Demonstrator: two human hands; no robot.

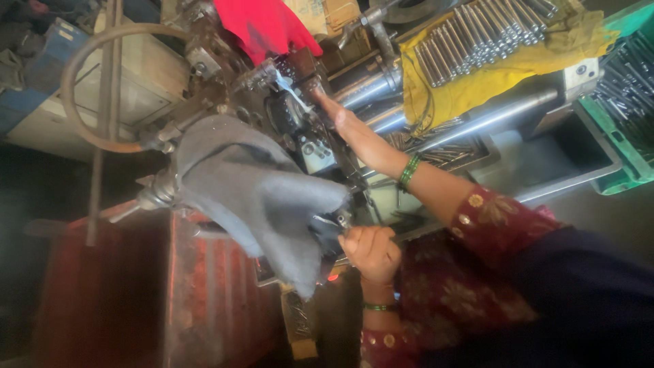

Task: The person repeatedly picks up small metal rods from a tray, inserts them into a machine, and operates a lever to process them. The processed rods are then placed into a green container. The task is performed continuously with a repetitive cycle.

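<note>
Holding metal rods (477,34), yellow cloth (490,82), probably sagging

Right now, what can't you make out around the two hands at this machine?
Head view only:
- Right hand: fingertips lost among blurred dark machine parts, so its grip is unclear.
- Left hand: the lever it grips is mostly covered by the grey cloth.
- Metal rods on the yellow cloth: cut off by the top edge.
</note>
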